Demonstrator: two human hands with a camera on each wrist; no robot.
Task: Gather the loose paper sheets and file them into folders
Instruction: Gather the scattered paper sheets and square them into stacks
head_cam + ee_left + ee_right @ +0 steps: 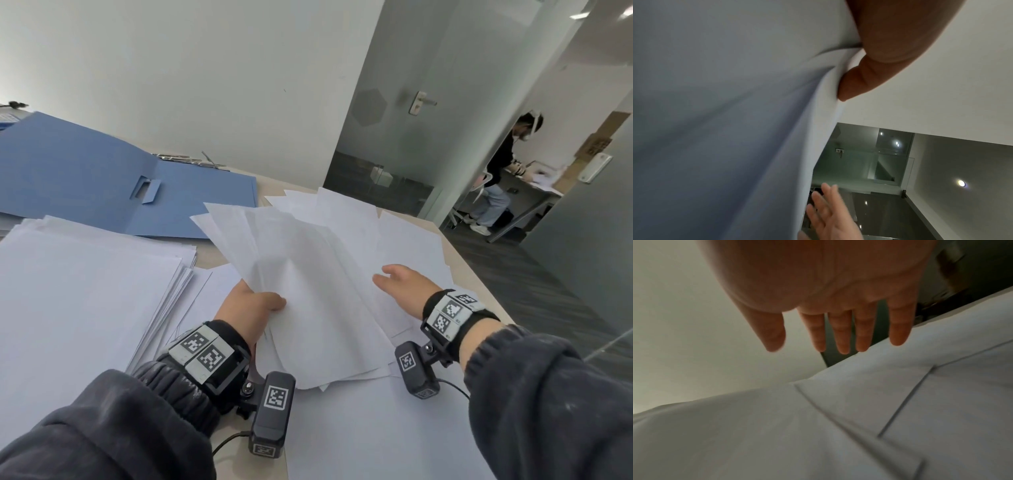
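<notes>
Loose paper sheets point(308, 274): fanning out unevenly, lifting off bench point(486, 298) near blue folder point(102, 178). Left hand point(250, 308): pinching sheaf's near edge, thumb curling on top. Right hand point(404, 287): hovering flat beside it, fingers straight, gripping nothing. Risk: sheets probably slipping or creasing, one-sided pinch supporting too little.

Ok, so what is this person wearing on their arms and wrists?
Both arms are in dark grey sleeves with ribbed cuffs. Each wrist carries a black band faced with white tiles printed with black square-pattern markers. A black camera block, also tagged with such markers, hangs off each band, with a thin black cable trailing from it. The hands are bare.
</notes>
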